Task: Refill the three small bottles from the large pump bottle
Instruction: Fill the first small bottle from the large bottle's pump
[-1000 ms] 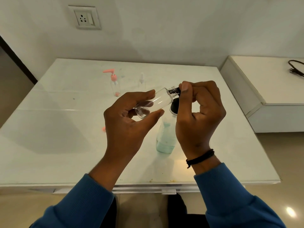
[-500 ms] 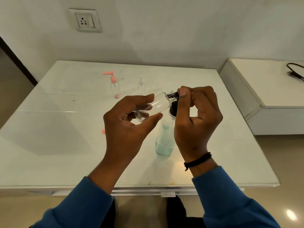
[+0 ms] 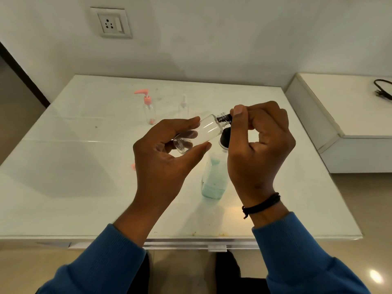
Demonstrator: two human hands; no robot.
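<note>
My left hand [image 3: 163,162] grips a small clear bottle [image 3: 203,130], tilted with its threaded neck pointing up and right, above the table. My right hand [image 3: 258,149] pinches the bottle's black cap [image 3: 225,118] at that neck; the neck's threads show beside the cap. Below both hands stands the large pump bottle [image 3: 214,177] with pale blue-green liquid low inside and a black collar; its pump head is hidden behind my right hand. Farther back stand a small clear bottle with a pink pump [image 3: 148,109] and a small clear bottle with a clear top [image 3: 183,106].
The white glossy table [image 3: 74,187] ends close to my body. A small pink piece [image 3: 133,166] lies on it beside my left hand. A lower white side unit [image 3: 343,111] with a black cable [image 3: 382,91] stands to the right. A wall socket [image 3: 111,23] sits above.
Both hands with the small bottle have drifted slightly down and right over the large bottle. The black cap now sits looser, with the neck's threads exposed.
</note>
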